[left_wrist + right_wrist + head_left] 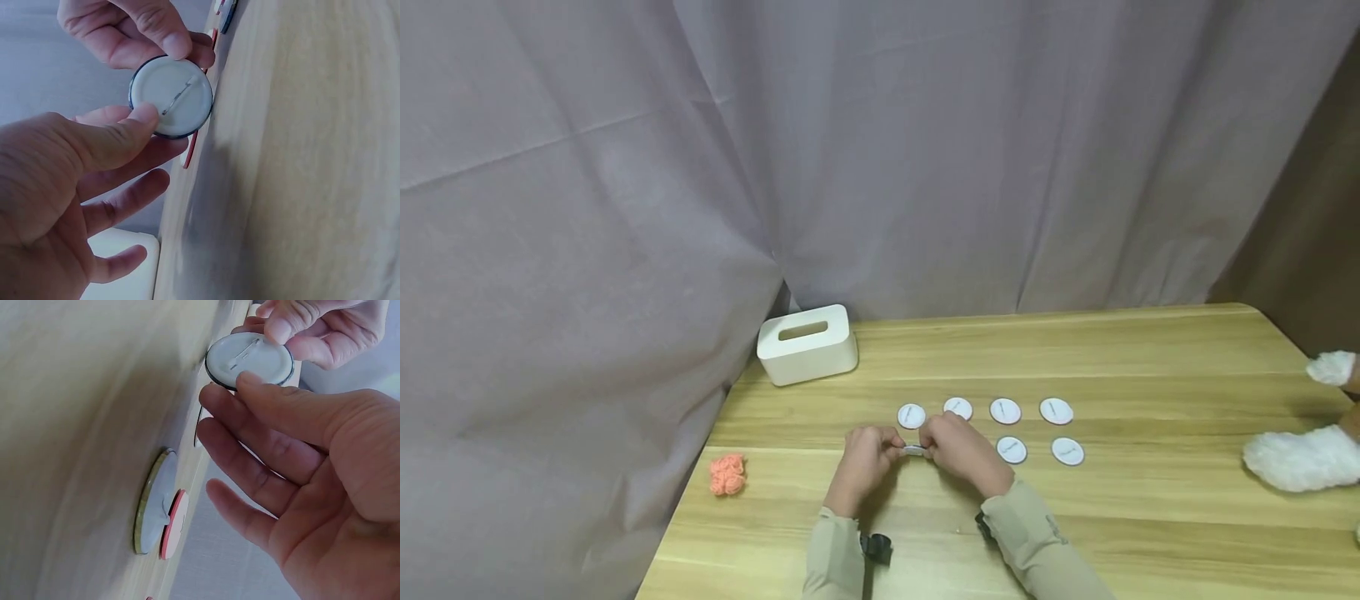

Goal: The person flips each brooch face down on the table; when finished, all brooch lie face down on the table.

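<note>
Between both hands is a round pin badge, its white back and metal safety pin facing the wrist cameras. My left hand pinches one edge with thumb and forefinger, the other fingers spread loosely in the left wrist view. On the opposite edge, my right hand pinches it between thumb and fingers. The badge is held tilted just above the wooden table. Behind the hands lie more badges, back side up: one badge near the left hand, another badge partly hidden by the right hand.
Several other badges lie to the right, among them one badge by the right wrist. A white tissue box stands at the back left of the table. An orange knitted item lies left; a fluffy white object is at the right edge.
</note>
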A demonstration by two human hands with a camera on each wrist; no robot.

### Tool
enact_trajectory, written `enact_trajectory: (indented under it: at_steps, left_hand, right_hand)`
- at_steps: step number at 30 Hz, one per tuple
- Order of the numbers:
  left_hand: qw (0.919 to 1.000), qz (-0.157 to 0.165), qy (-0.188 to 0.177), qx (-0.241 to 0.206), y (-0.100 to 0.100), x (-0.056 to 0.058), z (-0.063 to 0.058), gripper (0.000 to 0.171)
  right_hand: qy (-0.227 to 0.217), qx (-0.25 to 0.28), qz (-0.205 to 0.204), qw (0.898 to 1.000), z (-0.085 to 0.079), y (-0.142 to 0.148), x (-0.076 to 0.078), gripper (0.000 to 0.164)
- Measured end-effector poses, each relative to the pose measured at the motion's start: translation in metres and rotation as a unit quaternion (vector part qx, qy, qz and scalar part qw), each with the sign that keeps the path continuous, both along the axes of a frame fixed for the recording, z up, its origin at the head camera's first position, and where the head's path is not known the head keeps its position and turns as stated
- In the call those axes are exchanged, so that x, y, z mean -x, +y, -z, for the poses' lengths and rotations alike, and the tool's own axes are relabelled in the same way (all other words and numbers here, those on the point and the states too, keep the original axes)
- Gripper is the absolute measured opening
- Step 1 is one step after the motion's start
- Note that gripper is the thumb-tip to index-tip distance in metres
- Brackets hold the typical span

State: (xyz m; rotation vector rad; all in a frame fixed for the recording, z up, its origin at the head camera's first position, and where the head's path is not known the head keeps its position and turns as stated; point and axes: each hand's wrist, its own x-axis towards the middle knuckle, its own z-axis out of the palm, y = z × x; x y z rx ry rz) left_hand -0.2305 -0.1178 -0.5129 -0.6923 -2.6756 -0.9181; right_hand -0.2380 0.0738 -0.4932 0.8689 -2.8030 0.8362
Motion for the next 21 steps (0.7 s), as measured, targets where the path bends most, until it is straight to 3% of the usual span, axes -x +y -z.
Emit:
enact_trajectory:
  at_steps: [5,12,21]
  left_hand:
    - [0.9999,-0.006,-0.001,0.011,-0.001,0.001,-0.001,0.009]
    - [0.9994,-0.027,-0.015,0.018,0.002,0.003,-0.001,0.008]
    - [0.9981,-0.056,-0.013,0.021,0.01,0.004,0.002,0.005]
  right_hand:
    - [-0.002,0.006,0.002,1.0,-0.003,-0.002,-0.001,0.022]
    - [0.009,0.007,-0.008,1.0,-0.002,-0.005,0.0,0.024]
    - [0.0,-0.017,0.01,1.0,0.004,-0.009,0.001,0.03]
